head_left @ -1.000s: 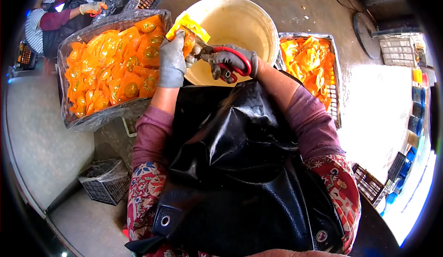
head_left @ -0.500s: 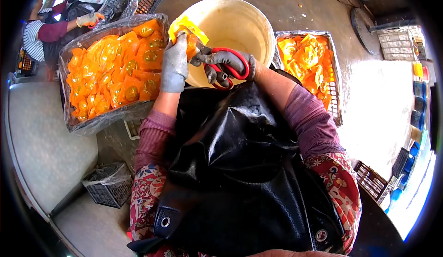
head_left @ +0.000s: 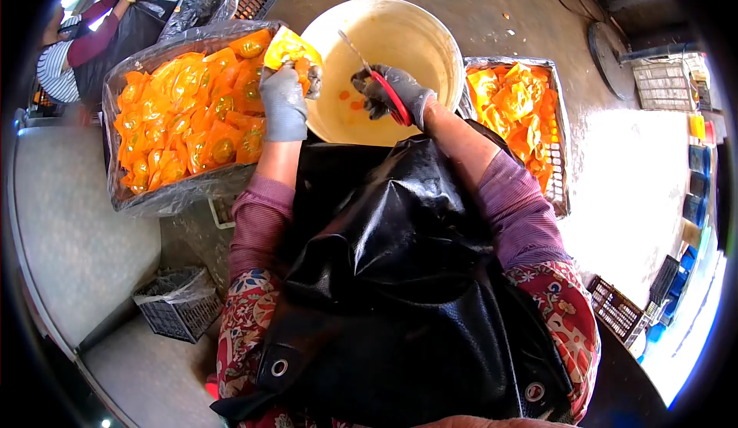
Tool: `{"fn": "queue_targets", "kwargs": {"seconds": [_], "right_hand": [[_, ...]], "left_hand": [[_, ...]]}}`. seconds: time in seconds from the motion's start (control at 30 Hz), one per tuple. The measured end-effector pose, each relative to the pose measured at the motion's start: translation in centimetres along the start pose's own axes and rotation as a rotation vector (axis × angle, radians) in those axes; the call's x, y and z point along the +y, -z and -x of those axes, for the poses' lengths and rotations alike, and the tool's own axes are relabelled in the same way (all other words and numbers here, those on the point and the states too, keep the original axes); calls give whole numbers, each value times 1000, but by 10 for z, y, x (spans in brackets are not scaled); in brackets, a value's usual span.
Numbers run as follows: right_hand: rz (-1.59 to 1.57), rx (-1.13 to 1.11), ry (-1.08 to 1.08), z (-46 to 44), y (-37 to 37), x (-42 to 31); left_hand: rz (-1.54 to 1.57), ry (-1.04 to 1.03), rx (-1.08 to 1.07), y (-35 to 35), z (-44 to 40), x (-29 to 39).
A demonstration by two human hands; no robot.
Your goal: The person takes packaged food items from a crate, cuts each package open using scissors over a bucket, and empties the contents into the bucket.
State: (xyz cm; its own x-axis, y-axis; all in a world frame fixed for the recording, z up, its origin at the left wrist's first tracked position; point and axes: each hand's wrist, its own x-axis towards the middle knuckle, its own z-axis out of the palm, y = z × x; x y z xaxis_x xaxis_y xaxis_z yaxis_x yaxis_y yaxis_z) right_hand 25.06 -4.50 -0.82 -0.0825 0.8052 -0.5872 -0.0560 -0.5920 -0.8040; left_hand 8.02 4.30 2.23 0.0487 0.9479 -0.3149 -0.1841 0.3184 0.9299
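My left hand [head_left: 287,97], in a grey glove, is closed on a yellow-orange wrapper [head_left: 290,46] at the left rim of a cream bucket [head_left: 415,24]. What the wrapper holds is hidden. Over the bucket, my right hand [head_left: 396,92], also gloved, grips red-handled scissors [head_left: 394,99], their blade pointing up and left, away from the wrapper. Small orange bits [head_left: 357,106] lie inside the bucket. To the left stands a plastic-lined crate [head_left: 127,205] full of orange packets [head_left: 181,120].
At the right is another crate [head_left: 566,174] with orange wrappers [head_left: 515,105]. A black apron [head_left: 392,289] covers my lap. A co-worker's sleeve [head_left: 92,43] shows at the upper left. A small dark basket [head_left: 181,316] stands at the lower left.
The scissors have moved away from the wrapper, up and over the bucket, with my right hand. Orange bits now show in the bucket. The co-worker's gloved hand has moved up.
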Motion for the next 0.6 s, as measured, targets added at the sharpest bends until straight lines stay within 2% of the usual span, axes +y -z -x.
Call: {"fn": "queue_targets", "kwargs": {"seconds": [0.1, 0.13, 0.17, 0.23, 0.37, 0.4, 0.5, 0.57, 0.6], "right_hand": [[-189, -163, 463, 8, -12, 2], [258, -33, 540, 15, -13, 0], [238, -81, 515, 12, -13, 4], [194, -178, 464, 0, -11, 20], [194, -113, -110, -13, 8, 20], [323, -108, -89, -12, 7, 18], [509, 74, 195, -14, 2, 26], [1117, 58, 439, -38, 9, 53], [1185, 60, 495, -42, 11, 54]], "left_hand": [[-185, -4, 32, -12, 11, 6], [-251, -1, 58, -13, 11, 4], [-319, 3, 85, -13, 11, 3], [-217, 32, -1, -8, 10, 2], [-44, -5, -18, -5, 13, 9], [-52, 49, -5, -4, 12, 11], [-66, 12, 42, -6, 12, 11], [-54, -55, -34, -8, 14, 9], [-45, -93, -70, -14, 21, 19]]}}
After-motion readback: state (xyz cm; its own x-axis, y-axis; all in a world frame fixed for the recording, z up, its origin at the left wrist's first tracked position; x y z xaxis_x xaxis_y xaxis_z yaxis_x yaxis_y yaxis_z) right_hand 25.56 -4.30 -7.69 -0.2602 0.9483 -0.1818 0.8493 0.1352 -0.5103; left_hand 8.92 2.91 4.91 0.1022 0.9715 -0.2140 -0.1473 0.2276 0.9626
